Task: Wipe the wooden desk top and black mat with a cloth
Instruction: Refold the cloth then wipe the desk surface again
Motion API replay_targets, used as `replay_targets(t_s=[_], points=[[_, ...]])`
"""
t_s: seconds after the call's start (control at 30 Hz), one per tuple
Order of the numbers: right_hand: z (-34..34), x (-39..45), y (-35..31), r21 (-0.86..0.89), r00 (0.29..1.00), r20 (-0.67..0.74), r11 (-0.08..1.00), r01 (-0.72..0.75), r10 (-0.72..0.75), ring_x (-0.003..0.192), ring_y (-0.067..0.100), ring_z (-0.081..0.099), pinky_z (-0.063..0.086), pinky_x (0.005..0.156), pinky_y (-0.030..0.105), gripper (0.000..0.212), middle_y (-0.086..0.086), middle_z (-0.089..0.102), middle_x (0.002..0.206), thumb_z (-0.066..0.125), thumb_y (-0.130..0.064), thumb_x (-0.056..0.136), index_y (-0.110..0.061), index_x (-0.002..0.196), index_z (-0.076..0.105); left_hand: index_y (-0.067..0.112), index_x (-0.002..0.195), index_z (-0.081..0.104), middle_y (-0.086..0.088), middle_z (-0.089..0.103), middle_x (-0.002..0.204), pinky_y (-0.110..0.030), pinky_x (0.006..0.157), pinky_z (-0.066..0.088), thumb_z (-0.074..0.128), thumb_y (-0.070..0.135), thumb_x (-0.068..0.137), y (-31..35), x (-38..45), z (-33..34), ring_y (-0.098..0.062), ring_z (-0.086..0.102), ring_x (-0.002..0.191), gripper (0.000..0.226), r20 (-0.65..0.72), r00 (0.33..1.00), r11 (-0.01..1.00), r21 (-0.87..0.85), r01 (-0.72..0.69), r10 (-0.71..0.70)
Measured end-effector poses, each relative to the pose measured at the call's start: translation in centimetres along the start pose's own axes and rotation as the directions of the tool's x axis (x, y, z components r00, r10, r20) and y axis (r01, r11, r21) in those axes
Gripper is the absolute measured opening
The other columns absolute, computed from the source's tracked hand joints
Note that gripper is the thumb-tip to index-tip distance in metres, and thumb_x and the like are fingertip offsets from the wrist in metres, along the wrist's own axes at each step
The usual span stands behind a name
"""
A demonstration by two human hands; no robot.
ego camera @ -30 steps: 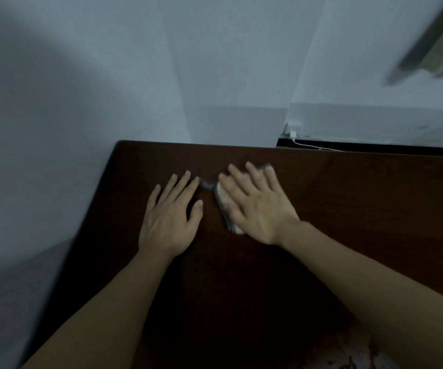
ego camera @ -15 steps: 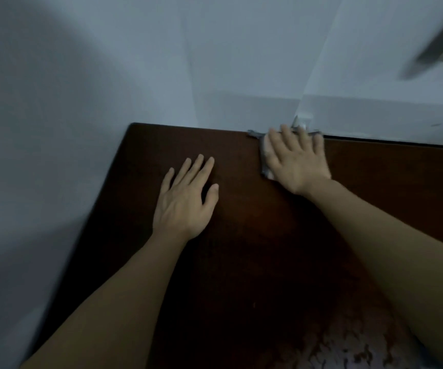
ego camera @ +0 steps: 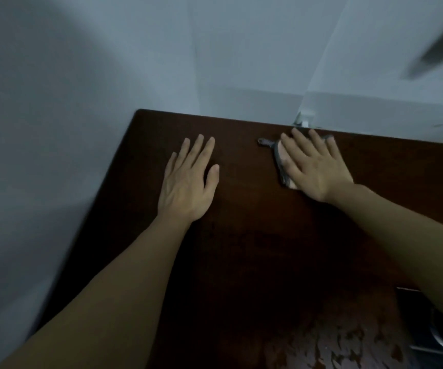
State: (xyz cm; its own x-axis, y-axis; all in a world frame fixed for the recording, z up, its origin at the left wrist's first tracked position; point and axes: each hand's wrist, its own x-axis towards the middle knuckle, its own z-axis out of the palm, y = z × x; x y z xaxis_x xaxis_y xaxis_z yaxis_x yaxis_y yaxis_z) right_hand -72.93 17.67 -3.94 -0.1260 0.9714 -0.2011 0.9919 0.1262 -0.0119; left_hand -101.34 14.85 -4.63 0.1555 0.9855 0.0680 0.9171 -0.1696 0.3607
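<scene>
My right hand [ego camera: 315, 166] lies flat on the cloth [ego camera: 281, 166], fingers straight and spread, palm pressing it down onto the wooden desk top [ego camera: 255, 235] close to the far edge. Nothing is gripped; the flat palm is there, I judge, to keep the rag against the wood so it drags rather than bunches. A twisted grey corner of the cloth pokes out to the left of my fingers, and a pale strip shows along the side of the hand.

My left hand [ego camera: 188, 182] rests open on bare wood, well apart from the cloth, fingers straight and pointing toward the wall [ego camera: 82, 102]. It looks like a brace, taking my weight while I reach to the back of the desk.

Behind my right fingertips a small white fitting [ego camera: 304, 119] sits on the wall, so care is needed there. At the lower right a dark edge [ego camera: 412, 310] shows; I can't tell if that's the black mat.
</scene>
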Motion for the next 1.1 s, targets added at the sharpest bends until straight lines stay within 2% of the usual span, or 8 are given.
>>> replay_targets(t_s=[0.13,0.3,0.43,0.63,0.77,0.93,1.03,1.1], points=[[-0.9,0.1,-4.4,0.049,0.999,-0.018,0.998,-0.038,0.039,0.156,0.031,-0.01,-0.007,0.122,0.058,0.062,-0.004,-0.009,0.17,0.008,-0.055,0.104,-0.035,0.161,-0.006,0.029,0.16,0.016,0.004,0.014,0.168,-0.042,0.126,0.005,0.017,0.047,0.105,0.7,0.1,-0.6,-0.016,0.003,0.155,0.058,-0.06,0.998,0.999,0.03,-0.029,0.031],[0.4,-7.1,-11.1,0.004,0.956,0.054,0.957,0.289,-0.288,0.154,0.029,-0.018,-0.011,0.122,0.057,0.063,-0.004,-0.016,0.169,0.006,-0.056,0.103,-0.035,0.159,-0.015,0.025,0.157,0.029,0.002,0.022,0.166,-0.043,0.125,0.009,0.017,0.042,0.103,-0.6,-1.4,-1.3,-0.018,0.009,0.155,0.058,-0.116,0.989,0.996,-0.007,-0.089,0.087],[0.7,-10.1,-7.9,0.025,0.899,0.083,0.903,0.429,-0.429,0.154,0.023,-0.02,-0.014,0.123,0.051,0.064,-0.011,-0.017,0.167,0.011,-0.061,0.102,-0.041,0.158,-0.014,0.025,0.157,0.031,0.003,0.024,0.165,-0.044,0.125,0.011,0.019,0.043,0.103,-2.4,-3.5,-2.6,-0.018,0.012,0.154,0.058,-0.103,0.994,0.999,0.035,-0.032,0.035],[0.5,-4.7,-0.5,0.005,0.992,0.02,0.992,0.122,-0.123,0.156,0.023,-0.012,-0.006,0.124,0.052,0.068,-0.008,-0.01,0.17,-0.006,-0.064,0.093,-0.042,0.158,-0.014,0.026,0.157,0.032,0.003,0.025,0.165,-0.044,0.125,0.012,0.019,0.048,0.101,-6.4,-6.2,-4.0,-0.019,0.015,0.154,0.062,-0.037,0.999,0.998,0.058,0.024,-0.022],[0.2,-1.5,-3.7,0.035,1.0,0.01,0.999,-0.024,0.024,0.156,0.03,-0.011,-0.004,0.122,0.059,0.062,-0.004,-0.011,0.17,0.005,-0.056,0.103,-0.036,0.16,-0.01,0.027,0.157,0.029,0.007,0.021,0.165,-0.041,0.125,0.013,0.024,0.046,0.102,-7.9,-6.8,-4.1,-0.014,0.012,0.153,0.059,0.023,0.999,0.999,-0.028,0.038,-0.037],[0.3,-5.4,-11.9,0.003,0.954,0.04,0.954,0.299,-0.298,0.155,0.031,-0.016,-0.01,0.121,0.059,0.063,-0.003,-0.015,0.169,0.008,-0.054,0.104,-0.034,0.159,-0.014,0.027,0.155,0.036,0.005,0.026,0.164,-0.04,0.124,0.011,0.019,0.05,0.1,-8.5,-6.8,-3.3,-0.018,0.018,0.153,0.063,0.04,0.999,0.998,0.063,0.028,-0.031],[0.0,-7.8,-11.8,0.015,0.848,0.098,0.852,0.523,-0.521,0.153,0.024,-0.022,-0.013,0.122,0.055,0.064,-0.01,-0.018,0.167,0.012,-0.059,0.104,-0.039,0.158,-0.015,0.025,0.153,0.041,0.006,0.029,0.162,-0.041,0.123,0.013,0.021,0.049,0.1,-8.6,-6.8,-3.2,-0.019,0.022,0.152,0.061,0.012,1.0,0.997,0.076,0.024,-0.025],[-0.2,-5.7,-9.8,-0.001,0.831,0.098,0.835,0.55,-0.547,0.154,0.021,-0.019,-0.012,0.123,0.052,0.063,-0.012,-0.016,0.167,0.011,-0.061,0.102,-0.042,0.157,-0.015,0.026,0.153,0.041,0.007,0.029,0.162,-0.041,0.124,0.013,0.022,0.048,0.101,-8.8,-6.9,-3.2,-0.018,0.022,0.152,0.06,0.005,1.0,0.997,0.078,0.014,-0.015]])
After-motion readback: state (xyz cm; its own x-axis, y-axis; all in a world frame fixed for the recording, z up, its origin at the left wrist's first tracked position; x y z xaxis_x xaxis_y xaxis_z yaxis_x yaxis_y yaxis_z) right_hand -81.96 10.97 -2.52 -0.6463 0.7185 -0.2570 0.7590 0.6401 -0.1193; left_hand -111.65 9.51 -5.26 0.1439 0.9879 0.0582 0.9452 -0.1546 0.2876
